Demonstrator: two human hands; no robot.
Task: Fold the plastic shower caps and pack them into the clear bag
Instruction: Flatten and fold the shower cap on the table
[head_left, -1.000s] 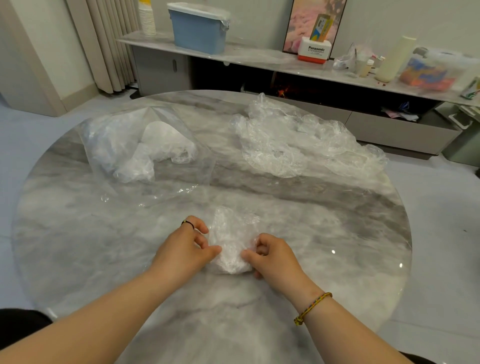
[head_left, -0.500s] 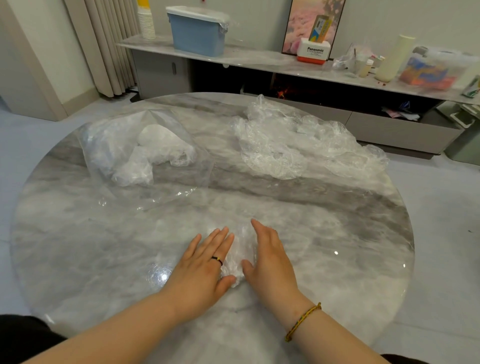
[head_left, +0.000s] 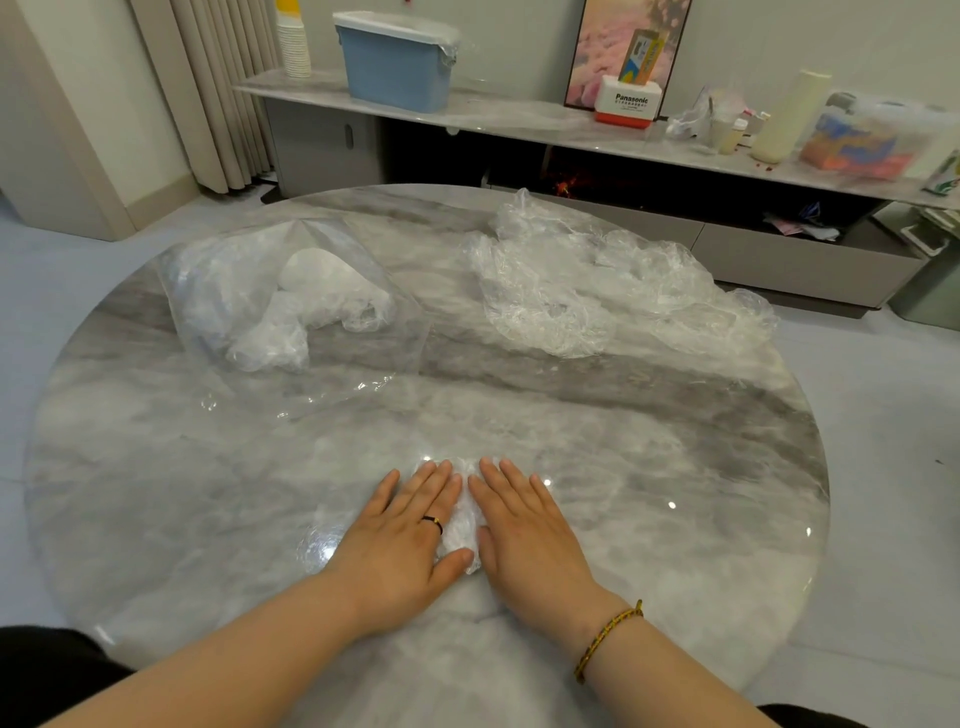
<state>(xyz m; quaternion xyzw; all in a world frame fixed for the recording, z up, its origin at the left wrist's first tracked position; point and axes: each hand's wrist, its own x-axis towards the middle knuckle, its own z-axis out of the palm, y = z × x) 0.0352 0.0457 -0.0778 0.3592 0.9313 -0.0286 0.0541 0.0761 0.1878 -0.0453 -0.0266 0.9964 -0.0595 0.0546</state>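
Note:
A small folded shower cap (head_left: 462, 527) of thin whitish plastic lies near the front of the round marble table (head_left: 701, 467). My left hand (head_left: 402, 540) and my right hand (head_left: 524, 530) lie flat side by side on it, fingers straight, pressing it down; only a narrow strip shows between them. The clear bag (head_left: 249, 291) rests at the table's back left with folded white caps (head_left: 311, 301) inside. A loose heap of unfolded shower caps (head_left: 587, 291) sits at the back right.
Behind the table runs a low marble sideboard (head_left: 519, 124) with a blue lidded bin (head_left: 395, 65), a Panasonic box (head_left: 628, 104), a cream bottle and a clear box. Curtains hang at the far left. Grey floor surrounds the table.
One second ago both hands pinched the cap with curled fingers. They have since flattened on top of it, and the fingers now lie closer together, covering more of the cap.

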